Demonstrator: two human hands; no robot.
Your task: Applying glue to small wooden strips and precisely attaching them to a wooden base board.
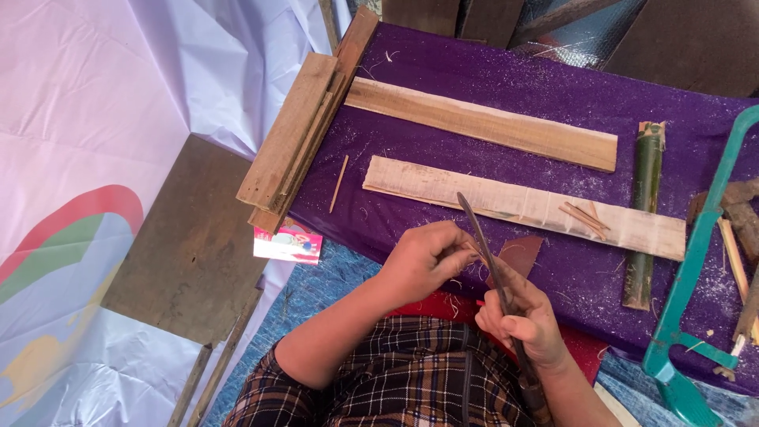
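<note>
The right hand [528, 320] is gripping a knife [484, 251], shaving a thin stick [473, 251] pinched in the left hand [427, 257]. Some finished sticks [583, 217] are lying on a plank [443, 186]; this one looks unfinished.

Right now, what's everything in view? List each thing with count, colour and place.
cloth: one, purple, dusted with shavings, covering the work surface
flat planks: two, pale wood, lying on the cloth
stacked boards: a few, brown, left edge of the cloth
bamboo piece: one, green, right of the planks
thin splints: a few, tan, on the nearer plank
saw: one, teal frame, far right
dark board: one, brown, on the floor sheet at left
knife: one, dark blade, in the right hand
left hand: pinching a thin sliver at the blade
right hand: gripping the knife
</note>
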